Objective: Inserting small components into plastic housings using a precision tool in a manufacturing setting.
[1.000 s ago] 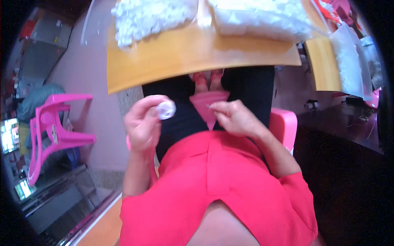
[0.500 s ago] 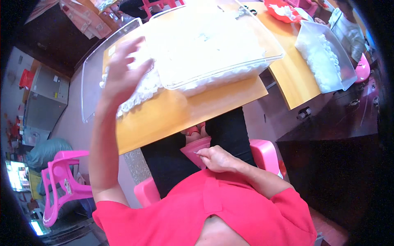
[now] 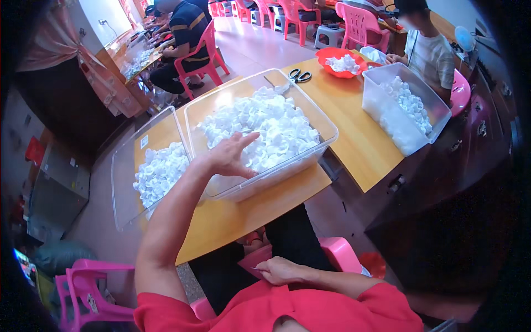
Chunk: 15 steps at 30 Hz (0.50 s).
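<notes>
White plastic caps fill a clear plastic bin (left hand spread open on them, holding nothing), while the right hand rests loosely curled on the lap.

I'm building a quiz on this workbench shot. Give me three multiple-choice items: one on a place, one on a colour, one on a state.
1. Where is the left hand?
A. over the big clear bin of white plastic pieces
B. on the scissors
C. in the red bowl

2. What colour is the chair the person sits on?
A. blue
B. pink
C. green

3. How are the left hand's fingers?
A. spread open
C. closed in a fist
B. wrapped round a cup

Key: 1 A, the hand reaches over the bin's near rim onto the white pieces. 2 B, pink seat edge shows beside the lap. 3 A, the fingers are splayed above the pieces, holding nothing visible.
</notes>
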Available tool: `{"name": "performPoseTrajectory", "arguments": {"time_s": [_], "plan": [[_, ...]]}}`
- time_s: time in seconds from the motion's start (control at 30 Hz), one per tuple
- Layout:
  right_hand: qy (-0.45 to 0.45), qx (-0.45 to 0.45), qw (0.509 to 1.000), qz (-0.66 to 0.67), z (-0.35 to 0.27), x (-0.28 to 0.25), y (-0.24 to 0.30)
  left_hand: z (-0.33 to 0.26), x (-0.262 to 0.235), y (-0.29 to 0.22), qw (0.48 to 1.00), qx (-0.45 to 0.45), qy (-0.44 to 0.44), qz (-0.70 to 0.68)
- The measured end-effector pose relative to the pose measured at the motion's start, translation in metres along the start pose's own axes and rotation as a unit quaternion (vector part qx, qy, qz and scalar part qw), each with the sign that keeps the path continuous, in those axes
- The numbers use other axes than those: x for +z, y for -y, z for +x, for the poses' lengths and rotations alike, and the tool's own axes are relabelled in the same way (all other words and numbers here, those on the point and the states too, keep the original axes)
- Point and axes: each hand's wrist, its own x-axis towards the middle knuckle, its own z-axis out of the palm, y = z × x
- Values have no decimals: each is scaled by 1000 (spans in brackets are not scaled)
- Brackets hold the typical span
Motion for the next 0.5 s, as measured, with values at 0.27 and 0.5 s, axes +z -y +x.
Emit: {"name": "performPoseTrajectory", "arguments": {"time_s": [0.27,0.5], "plan": [[14,3,1000,-12,5,-4,1,-5,-17,-13,997,59,22,-40],[25,13,999,-23,3,5,-2,1,-4,-16,999,18,36,8]]}}
